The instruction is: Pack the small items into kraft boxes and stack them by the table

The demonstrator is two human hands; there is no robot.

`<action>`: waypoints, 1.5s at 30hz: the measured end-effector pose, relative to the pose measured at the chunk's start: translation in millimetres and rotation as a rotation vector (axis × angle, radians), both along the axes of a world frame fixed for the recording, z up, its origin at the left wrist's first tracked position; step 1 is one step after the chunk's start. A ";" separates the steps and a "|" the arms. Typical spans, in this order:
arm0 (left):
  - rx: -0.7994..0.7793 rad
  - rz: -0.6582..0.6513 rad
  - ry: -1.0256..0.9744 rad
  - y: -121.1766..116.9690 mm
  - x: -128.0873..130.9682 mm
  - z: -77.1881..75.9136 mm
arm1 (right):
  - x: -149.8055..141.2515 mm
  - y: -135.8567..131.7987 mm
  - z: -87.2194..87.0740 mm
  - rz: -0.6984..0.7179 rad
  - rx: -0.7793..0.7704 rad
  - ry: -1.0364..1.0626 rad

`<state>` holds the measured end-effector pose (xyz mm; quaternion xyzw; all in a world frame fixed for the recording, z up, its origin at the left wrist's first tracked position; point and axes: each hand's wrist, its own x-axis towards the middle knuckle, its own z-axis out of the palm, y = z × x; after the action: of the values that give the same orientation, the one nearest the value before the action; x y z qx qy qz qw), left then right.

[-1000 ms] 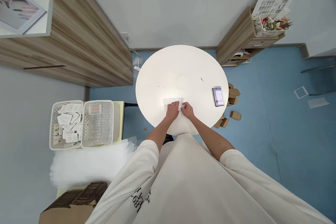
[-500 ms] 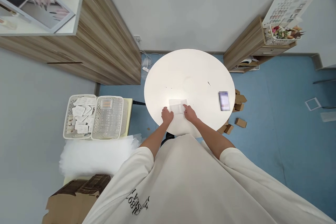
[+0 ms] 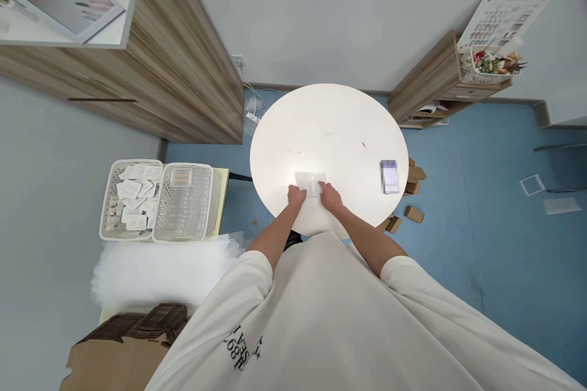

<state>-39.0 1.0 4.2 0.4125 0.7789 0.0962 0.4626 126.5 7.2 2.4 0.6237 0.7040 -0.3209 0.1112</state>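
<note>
A thin, whitish translucent wrapping sheet (image 3: 303,178) lies near the front edge of the round white table (image 3: 339,128). A small pale, see-through piece (image 3: 315,188) shows on its middle; its kind is too faint to make out. At the sheet's left edge, my left hand (image 3: 297,195) has its fingers curled in and gripping the edge. My right hand (image 3: 330,197) is closed at the right side, with thumb and forefinger pressed on the sheet beside the pale piece.
A purple-and-white box (image 3: 389,176), partly blurred, stands at the table's right. To the left are a basket of white cards (image 3: 132,195), a basket of clear plastic cases (image 3: 183,204) and a stack of white sheets (image 3: 160,272). Small cardboard boxes (image 3: 414,214) lie on the floor.
My left hand has moved slightly right and its fingers have curled in at the sheet's edge. My right hand stays nearly in place. The whole view has shifted a little.
</note>
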 end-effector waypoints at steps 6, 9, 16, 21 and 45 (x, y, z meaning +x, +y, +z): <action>-0.016 0.140 -0.173 5.5 19.6 -3.0 | 3.6 -0.5 -0.2 0.004 0.040 0.013; 0.010 0.056 -0.170 8.9 32.1 -5.6 | 6.6 -0.4 -4.1 -0.013 0.049 0.036; 0.025 -0.060 -0.133 11.3 42.7 -14.6 | 12.2 -0.7 -18.7 -0.071 0.023 0.126; 0.100 -0.148 -0.169 5.2 36.4 -20.1 | 21.5 -6.7 -18.0 -0.084 0.027 0.231; 0.405 -0.857 0.224 3.0 17.4 -18.1 | 30.1 -12.3 -8.2 0.117 0.070 0.128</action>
<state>-21.6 4.1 -13.9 0.7856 0.5497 0.0018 0.2841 156.6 -5.1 -5.8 0.5634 0.7555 -0.3284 0.0628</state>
